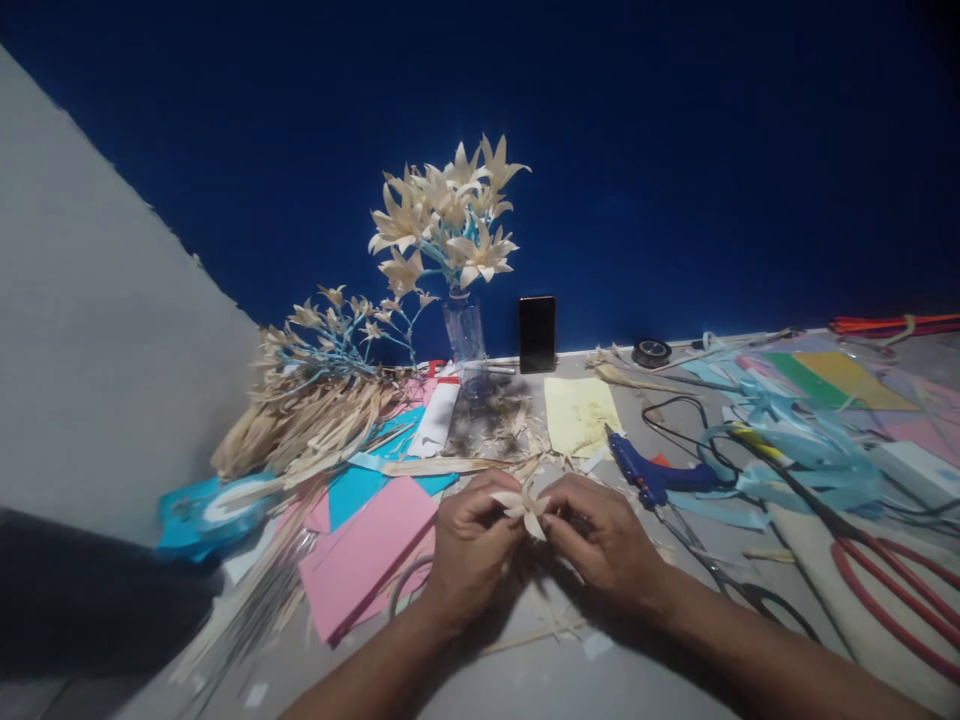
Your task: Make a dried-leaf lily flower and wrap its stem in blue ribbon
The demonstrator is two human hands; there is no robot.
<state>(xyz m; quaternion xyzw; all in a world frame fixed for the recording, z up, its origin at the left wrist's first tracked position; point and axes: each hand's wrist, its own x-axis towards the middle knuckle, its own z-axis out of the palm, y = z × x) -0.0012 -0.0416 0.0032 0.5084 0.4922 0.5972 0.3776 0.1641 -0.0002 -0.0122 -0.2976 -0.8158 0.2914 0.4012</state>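
Between my two hands, low in the middle of the view, is a small cream flower [529, 512] with pointed petals that look made of dried husk. My left hand [476, 545] pinches its left side with thumb and fingers. On the opposite side, my right hand [600, 535] grips the petals near its thumb tip. The flower's underside is hidden by my fingers. Just beyond stands a clear bottle [466, 340] holding a bunch of similar cream flowers [450, 215] on light-blue stems. A blue glue gun [664, 472] lies to the right of my right hand.
Pink paper [367, 555] and a pile of dried husks [300, 425] lie at left. A phone [538, 335] leans on the blue wall behind a yellow sheet [581, 412]. Red-handled scissors [892, 580], light-blue ribbon [802, 440] and a dark cord occupy the right.
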